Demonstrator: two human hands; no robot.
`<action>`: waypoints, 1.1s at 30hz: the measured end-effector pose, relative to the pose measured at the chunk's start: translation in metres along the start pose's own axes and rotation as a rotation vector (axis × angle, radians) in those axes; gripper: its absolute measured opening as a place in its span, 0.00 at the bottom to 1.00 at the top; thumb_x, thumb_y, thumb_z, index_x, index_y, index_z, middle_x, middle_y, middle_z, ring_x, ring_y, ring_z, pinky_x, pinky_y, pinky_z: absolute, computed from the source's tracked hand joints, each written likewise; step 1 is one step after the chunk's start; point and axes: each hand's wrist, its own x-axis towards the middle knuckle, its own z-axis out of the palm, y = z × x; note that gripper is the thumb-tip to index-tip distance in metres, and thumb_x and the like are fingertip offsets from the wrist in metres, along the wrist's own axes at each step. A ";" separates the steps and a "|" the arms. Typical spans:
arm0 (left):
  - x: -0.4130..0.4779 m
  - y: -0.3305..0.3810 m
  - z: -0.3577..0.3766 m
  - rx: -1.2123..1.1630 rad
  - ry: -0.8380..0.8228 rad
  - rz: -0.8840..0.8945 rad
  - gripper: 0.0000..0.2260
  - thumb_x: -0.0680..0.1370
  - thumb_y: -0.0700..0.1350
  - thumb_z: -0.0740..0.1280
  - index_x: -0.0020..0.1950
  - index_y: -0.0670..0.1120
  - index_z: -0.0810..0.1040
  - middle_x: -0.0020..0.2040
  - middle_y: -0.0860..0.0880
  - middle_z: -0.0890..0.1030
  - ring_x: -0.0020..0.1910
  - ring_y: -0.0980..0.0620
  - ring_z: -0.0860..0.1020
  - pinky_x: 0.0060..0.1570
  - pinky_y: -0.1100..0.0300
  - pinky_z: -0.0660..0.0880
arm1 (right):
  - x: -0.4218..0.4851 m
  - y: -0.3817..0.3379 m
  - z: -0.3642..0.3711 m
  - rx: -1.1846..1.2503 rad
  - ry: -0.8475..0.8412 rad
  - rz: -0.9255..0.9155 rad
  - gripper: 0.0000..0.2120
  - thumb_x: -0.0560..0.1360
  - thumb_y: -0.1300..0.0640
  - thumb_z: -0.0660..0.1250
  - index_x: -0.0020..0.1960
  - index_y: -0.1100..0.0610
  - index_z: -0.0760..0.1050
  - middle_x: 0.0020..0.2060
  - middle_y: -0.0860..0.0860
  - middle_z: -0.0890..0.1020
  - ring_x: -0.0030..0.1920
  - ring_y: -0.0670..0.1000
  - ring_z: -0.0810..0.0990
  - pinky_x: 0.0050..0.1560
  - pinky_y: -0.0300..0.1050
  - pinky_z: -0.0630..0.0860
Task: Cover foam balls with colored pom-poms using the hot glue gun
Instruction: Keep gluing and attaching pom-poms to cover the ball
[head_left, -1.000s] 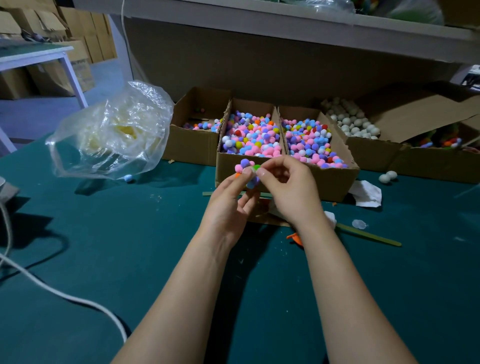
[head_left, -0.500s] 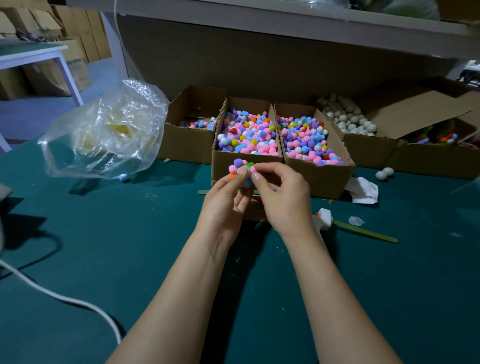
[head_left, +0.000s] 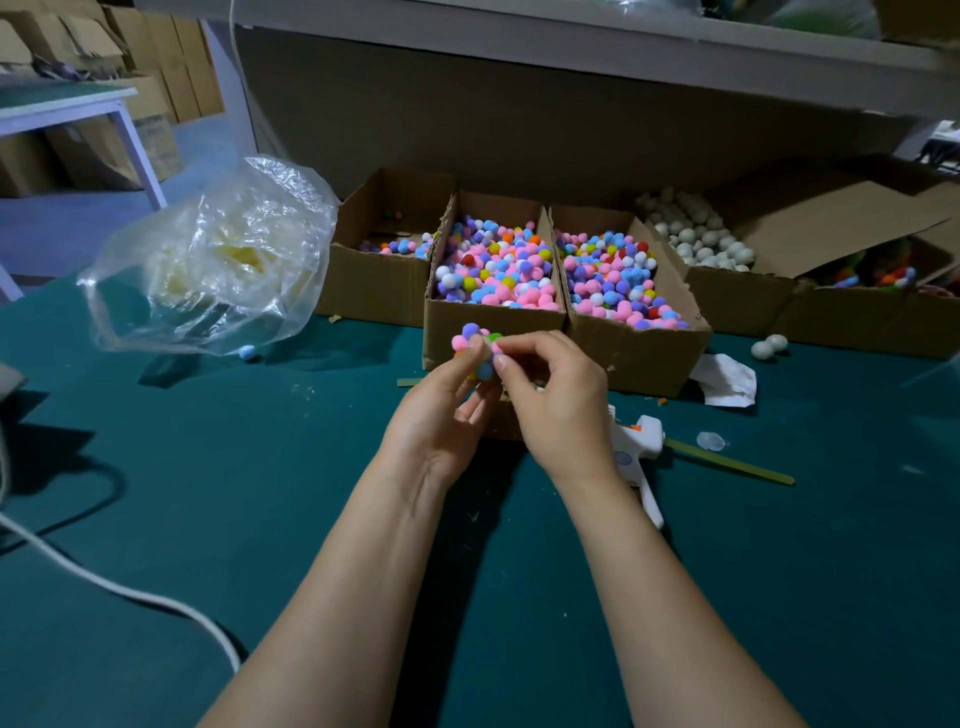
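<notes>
The left hand (head_left: 441, 415) and right hand (head_left: 556, 400) both pinch the partly pom-pom-covered foam ball (head_left: 475, 345) with their fingertips. The ball is held just in front of the middle pom-pom box (head_left: 493, 322). The hot glue gun (head_left: 641, 441) lies on the worktop (head_left: 260, 519), front-right of that box. The spare white balls (head_left: 696, 234) sit to the box's right and the plastic bag (head_left: 218, 260) to its left.

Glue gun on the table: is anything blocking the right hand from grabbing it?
Nothing visible blocks it. The glue gun lies on the table right beside the right hand, partly hidden behind its wrist. That hand is busy, pinching the pom-pom-covered ball with the left hand.
</notes>
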 end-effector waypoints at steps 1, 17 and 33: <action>-0.001 0.000 0.001 -0.004 -0.012 -0.001 0.06 0.76 0.43 0.71 0.50 0.41 0.83 0.51 0.41 0.85 0.54 0.47 0.83 0.51 0.60 0.80 | 0.000 -0.001 -0.001 0.035 -0.007 0.009 0.08 0.76 0.61 0.68 0.55 0.58 0.81 0.50 0.49 0.81 0.47 0.39 0.78 0.48 0.27 0.74; 0.000 0.005 -0.004 0.031 0.002 -0.020 0.08 0.73 0.42 0.73 0.51 0.43 0.82 0.47 0.43 0.85 0.49 0.47 0.84 0.47 0.59 0.80 | -0.001 0.003 0.001 -0.086 -0.030 -0.115 0.05 0.76 0.62 0.68 0.50 0.62 0.81 0.46 0.52 0.81 0.45 0.45 0.78 0.45 0.37 0.76; -0.006 0.006 0.001 0.035 -0.127 -0.013 0.09 0.77 0.46 0.70 0.42 0.45 0.87 0.49 0.43 0.85 0.47 0.50 0.84 0.39 0.64 0.80 | 0.011 0.001 -0.020 0.125 -0.145 0.143 0.12 0.78 0.61 0.66 0.58 0.49 0.79 0.52 0.44 0.81 0.52 0.39 0.77 0.45 0.26 0.75</action>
